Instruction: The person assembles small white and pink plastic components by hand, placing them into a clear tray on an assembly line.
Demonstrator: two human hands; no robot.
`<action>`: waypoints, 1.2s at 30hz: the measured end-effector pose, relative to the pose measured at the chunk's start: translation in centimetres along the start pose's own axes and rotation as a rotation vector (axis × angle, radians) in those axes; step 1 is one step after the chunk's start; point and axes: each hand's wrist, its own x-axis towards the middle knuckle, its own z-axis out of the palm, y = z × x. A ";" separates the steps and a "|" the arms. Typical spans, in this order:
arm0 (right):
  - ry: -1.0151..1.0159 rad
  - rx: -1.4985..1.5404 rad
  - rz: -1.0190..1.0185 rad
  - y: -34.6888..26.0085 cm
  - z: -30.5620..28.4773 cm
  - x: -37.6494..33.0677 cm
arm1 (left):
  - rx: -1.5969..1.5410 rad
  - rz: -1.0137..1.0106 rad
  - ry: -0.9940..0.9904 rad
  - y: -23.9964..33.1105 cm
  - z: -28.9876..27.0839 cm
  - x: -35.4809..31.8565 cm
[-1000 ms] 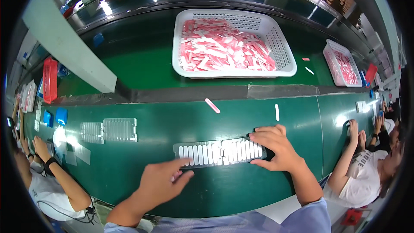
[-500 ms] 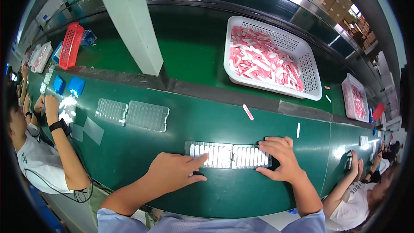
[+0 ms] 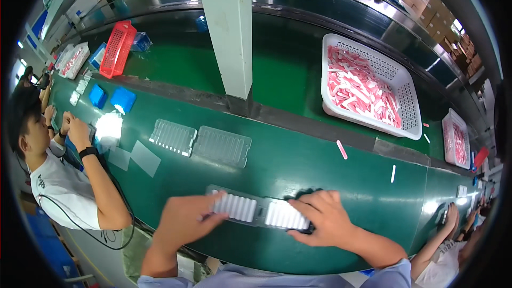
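Observation:
A clear plastic two-part tray (image 3: 261, 213) is in front of me, its halves joined in the middle and laid out flat. Rows of slim white sticks (image 3: 240, 207) fill both halves. My left hand (image 3: 184, 217) grips the left end, thumb along the near edge and fingers on top. Around the right end curl the fingers and thumb of my right hand (image 3: 326, 217). Both hands are slightly blurred. Farther off on the left lies another clear tray (image 3: 221, 146) with nothing in it, its two halves spread side by side.
A white basket (image 3: 370, 120) of pink and white sticks stands beyond the ledge. A pink stick (image 3: 342, 150) and a white stick (image 3: 393, 174) lie at right. A post (image 3: 229, 37) rises ahead. Left are a red basket (image 3: 117, 48), blue packs (image 3: 123, 100) and a co-worker (image 3: 64, 181).
My view has swung left. My left hand has shifted from over the sticks to the tray's left end. The tray now slants, its right end nearer me, with my right hand still on it.

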 end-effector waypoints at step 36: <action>0.240 -0.121 0.195 6.3 -4.2 -11.1 | 0.278 0.226 -0.319 9.5 8.9 8.6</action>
